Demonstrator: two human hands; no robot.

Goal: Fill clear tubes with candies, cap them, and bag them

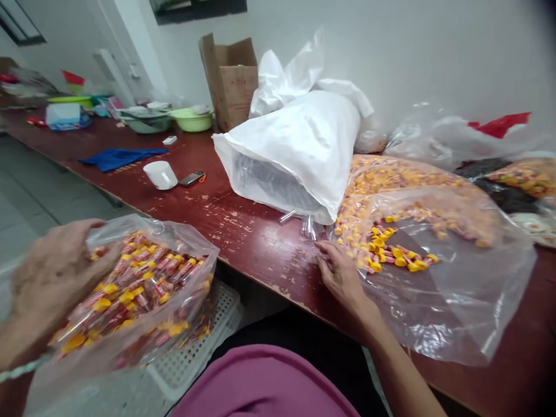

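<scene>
A clear bag (174, 324) full of small tubes with reddish contents and yellow caps (143, 269) is at the lower left, beyond the table's front edge. My left hand (56, 278) is closed on its rim, thumb over the tubes; some fingers are hidden. My right hand (341, 272), fingers loosely curled and apart, is at the table with nothing visible in it. Just beyond its fingertips lie several clear empty tubes (310, 227), by the mouth of a white sack (299, 139). To its right spreads a large clear bag (452, 289) with yellow-capped tubes.
On the red table (260, 255) are a white mug (160, 175), a dark small device (192, 178), a blue cloth (121, 157), green basins (192, 120) and an open carton (238, 92) near the wall. White plastic baskets (186, 359) are below the front edge.
</scene>
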